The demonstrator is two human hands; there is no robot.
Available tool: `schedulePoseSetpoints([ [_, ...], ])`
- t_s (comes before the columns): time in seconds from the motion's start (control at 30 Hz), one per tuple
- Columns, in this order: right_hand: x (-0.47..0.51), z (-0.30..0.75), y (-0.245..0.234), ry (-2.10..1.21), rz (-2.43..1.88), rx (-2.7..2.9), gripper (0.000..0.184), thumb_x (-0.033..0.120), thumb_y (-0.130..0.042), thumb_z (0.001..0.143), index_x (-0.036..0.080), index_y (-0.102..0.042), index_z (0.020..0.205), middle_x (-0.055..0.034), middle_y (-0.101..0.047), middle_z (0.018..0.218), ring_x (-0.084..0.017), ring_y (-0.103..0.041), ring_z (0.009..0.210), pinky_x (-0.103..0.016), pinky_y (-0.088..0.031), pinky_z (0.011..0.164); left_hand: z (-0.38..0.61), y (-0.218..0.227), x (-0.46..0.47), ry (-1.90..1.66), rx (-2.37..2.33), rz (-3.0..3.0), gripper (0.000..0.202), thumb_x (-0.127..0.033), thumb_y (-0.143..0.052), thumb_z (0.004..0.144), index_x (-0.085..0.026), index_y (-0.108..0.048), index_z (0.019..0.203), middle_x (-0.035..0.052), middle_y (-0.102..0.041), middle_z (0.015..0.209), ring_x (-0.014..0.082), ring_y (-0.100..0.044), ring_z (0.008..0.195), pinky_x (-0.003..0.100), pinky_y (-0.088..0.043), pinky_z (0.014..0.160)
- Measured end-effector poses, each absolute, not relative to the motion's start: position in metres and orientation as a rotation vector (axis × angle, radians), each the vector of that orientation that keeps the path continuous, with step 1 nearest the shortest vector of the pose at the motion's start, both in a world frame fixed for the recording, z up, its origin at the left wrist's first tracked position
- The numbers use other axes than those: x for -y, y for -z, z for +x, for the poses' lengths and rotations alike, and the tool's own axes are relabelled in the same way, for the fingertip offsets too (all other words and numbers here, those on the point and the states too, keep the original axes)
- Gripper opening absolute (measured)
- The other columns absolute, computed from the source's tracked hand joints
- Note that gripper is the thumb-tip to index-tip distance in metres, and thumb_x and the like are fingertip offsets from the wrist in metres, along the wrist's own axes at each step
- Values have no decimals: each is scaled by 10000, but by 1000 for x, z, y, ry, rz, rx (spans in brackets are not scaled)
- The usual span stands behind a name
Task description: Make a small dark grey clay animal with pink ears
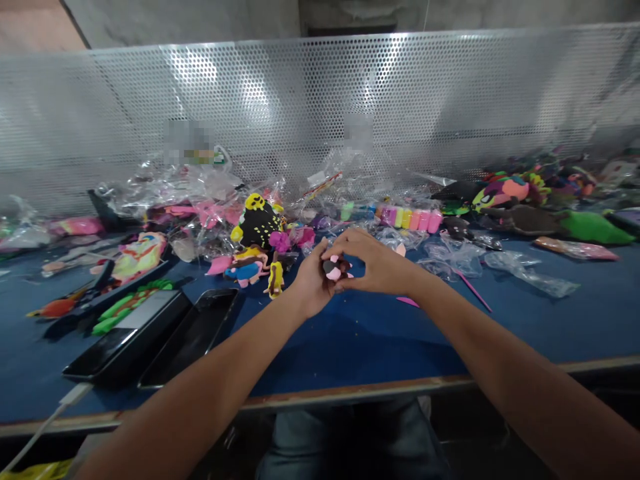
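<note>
A small clay figure [334, 268] in pink, black and dark brown sits between my two hands, above the blue tabletop. My left hand [315, 277] cups it from the left and below, with the fingers curled behind it. From the right, my right hand [367, 259] pinches at it with thumb and bent forefinger, touching its edge. The palms hide part of the figure. Close by on the left lie a yellow and brown clay piece [275, 279] and a blue, pink and yellow clay figure [247, 270]. A black clay shape with yellow spots [260, 227] stands behind them.
A phone [200, 333] and a black device with a white cable [125, 340] lie at the left. Clay packs in several colours [410, 219], clear plastic bags [535, 270] and a purple stick [474, 292] lie to the right. A perforated metal screen [320, 100] borders the back.
</note>
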State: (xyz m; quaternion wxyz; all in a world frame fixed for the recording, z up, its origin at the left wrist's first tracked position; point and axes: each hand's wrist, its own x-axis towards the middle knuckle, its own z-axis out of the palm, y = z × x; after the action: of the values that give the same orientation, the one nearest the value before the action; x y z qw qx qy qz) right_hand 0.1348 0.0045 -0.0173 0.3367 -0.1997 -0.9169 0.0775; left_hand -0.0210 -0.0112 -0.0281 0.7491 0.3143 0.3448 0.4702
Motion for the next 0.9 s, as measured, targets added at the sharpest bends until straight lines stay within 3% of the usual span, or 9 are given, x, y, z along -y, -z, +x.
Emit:
schedulePoseSetpoints([
  [0.17, -6, 136, 17, -139, -488, 2234, 232, 250, -711, 826, 234, -617, 1038, -60, -636, 1013, -220, -576, 977, -386, -462, 891, -40, 3, 11, -1065, -970, 1186, 493, -571, -328, 956, -181, -578, 787, 51, -619, 690, 132, -520, 456, 264, -460, 478],
  [0.23, -7, 138, 17, -152, -494, 2206, 222, 295, -717, 835, 228, -613, 1019, -57, -640, 988, -211, -582, 950, -368, -467, 864, -59, -10, 5, -1138, -1229, 1513, 418, -567, -406, 929, -199, -597, 881, 64, -647, 775, 164, -578, 545, 268, -454, 528],
  [0.3, -8, 137, 18, -175, -501, 2234, 247, 317, -740, 820, 223, -616, 1012, -57, -640, 976, -206, -585, 927, -352, -471, 834, -84, -19, -2, -1122, -1686, 1898, 293, -500, -568, 859, -210, -608, 860, 61, -652, 790, 194, -597, 641, 270, -432, 597],
  [0.4, -8, 132, 22, -209, -492, 2291, 248, 299, -749, 810, 217, -624, 1007, -53, -643, 960, -198, -588, 905, -340, -471, 806, -117, -22, -13, -689, -2232, 2081, 260, -465, -686, 743, -222, -596, 774, 66, -638, 708, 293, -630, 782, 310, -407, 679],
  [0.53, -7, 128, 25, -257, -521, 2343, 214, 267, -741, 814, 208, -632, 990, -49, -660, 950, -192, -597, 903, -341, -469, 814, -136, -13, -19, -253, -2216, 2011, 336, -492, -762, 627, -235, -561, 705, 47, -611, 557, 294, -617, 583, 321, -380, 595],
  [0.7, -6, 127, 24, -280, -568, 2362, 193, 263, -730, 820, 198, -641, 978, -55, -668, 952, -192, -600, 907, -335, -463, 802, -127, -12, -17, -340, -2028, 1883, 227, -332, -763, 638, -229, -572, 572, 21, -537, 401, 202, -490, 347, 282, -318, 457],
  [0.8, -5, 127, 24, -279, -598, 2364, 189, 266, -729, 820, 207, -643, 978, -47, -667, 951, -188, -600, 905, -326, -459, 792, -124, -15, -16, -297, -2005, 1837, 285, -238, -677, 689, -204, -542, 441, 32, -501, 373, 165, -450, 326, 267, -314, 429],
  [0.9, -5, 127, 25, -280, -606, 2368, 193, 271, -732, 820, 212, -646, 983, -46, -668, 963, -187, -601, 909, -319, -457, 795, -127, -17, -18, -157, -2009, 1809, 258, -281, -620, 722, -183, -577, 487, 59, -562, 459, 177, -503, 390, 273, -375, 444],
])
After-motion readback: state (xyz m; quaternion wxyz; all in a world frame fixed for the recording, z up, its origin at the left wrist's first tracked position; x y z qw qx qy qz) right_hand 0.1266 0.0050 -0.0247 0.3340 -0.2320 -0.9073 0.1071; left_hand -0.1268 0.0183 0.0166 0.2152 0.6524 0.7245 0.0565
